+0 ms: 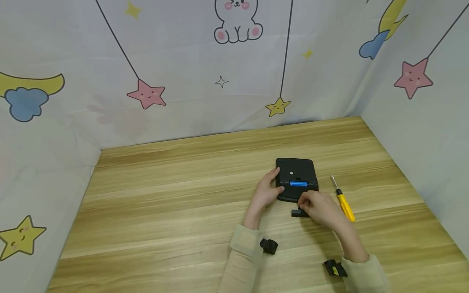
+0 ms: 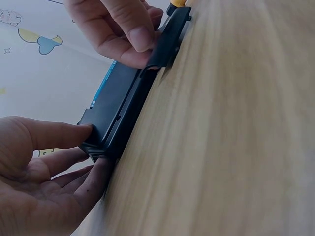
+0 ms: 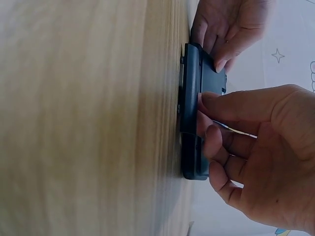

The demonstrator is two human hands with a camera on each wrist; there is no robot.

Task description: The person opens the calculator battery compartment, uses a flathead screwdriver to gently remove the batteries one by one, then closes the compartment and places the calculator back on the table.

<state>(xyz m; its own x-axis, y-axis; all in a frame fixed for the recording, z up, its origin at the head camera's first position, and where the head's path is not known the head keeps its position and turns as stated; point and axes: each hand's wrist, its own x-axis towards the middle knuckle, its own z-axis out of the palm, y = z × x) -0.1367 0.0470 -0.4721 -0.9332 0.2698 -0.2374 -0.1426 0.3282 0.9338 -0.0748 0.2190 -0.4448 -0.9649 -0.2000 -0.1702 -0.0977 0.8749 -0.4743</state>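
Note:
A flat black device (image 1: 302, 170) lies with its underside up, and a blue battery (image 1: 298, 184) shows in its open slot. My left hand (image 1: 265, 192) grips the device's left edge; in the left wrist view its thumb presses the top face while the fingers reach round the side and below. Just off the near edge, my right hand (image 1: 322, 209) pinches a black battery cover (image 1: 297, 213) between thumb and fingers. In the right wrist view the cover (image 3: 189, 93) has small tabs along one side and overlaps the device's edge from that angle.
To the right of the device lies a screwdriver (image 1: 344, 205) with a yellow handle and metal shaft. The wooden table (image 1: 165, 203) meets cloth walls (image 1: 190, 61) printed with stars at the back and sides. Black wrist cameras (image 1: 269, 246) sit by both sleeves.

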